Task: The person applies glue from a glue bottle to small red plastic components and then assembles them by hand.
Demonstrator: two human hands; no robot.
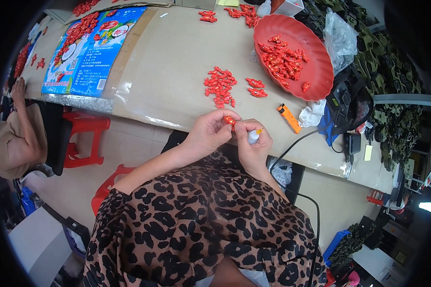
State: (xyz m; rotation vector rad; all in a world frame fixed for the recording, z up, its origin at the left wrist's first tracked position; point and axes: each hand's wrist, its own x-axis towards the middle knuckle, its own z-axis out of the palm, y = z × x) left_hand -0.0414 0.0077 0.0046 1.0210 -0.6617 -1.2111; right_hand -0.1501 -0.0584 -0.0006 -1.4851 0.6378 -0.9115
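Above the near table edge, my left hand (207, 131) pinches a small red figure (230, 121) with gold spots between thumb and fingertips. Close beside it, my right hand (256, 149) is closed around a small white squeeze bottle (253, 137) with a yellow-orange tip pointing up. The right thumb lies near the figure; I cannot tell whether it touches. Just beyond my hands is a loose cluster of red figures (219, 86), with a few more figures (257, 88) to its right. A red scalloped bowl (317, 71) with many such pieces in it stands at the back right.
An orange box-cutter-like tool (289, 118) and crumpled white tissue (312, 114) lie right of my hands. A black cable (292, 146) hangs over the table edge. A blue printed sheet (93, 60) bears red pieces at left, near another person's arm (26, 112). Red stools (86, 138) stand below.
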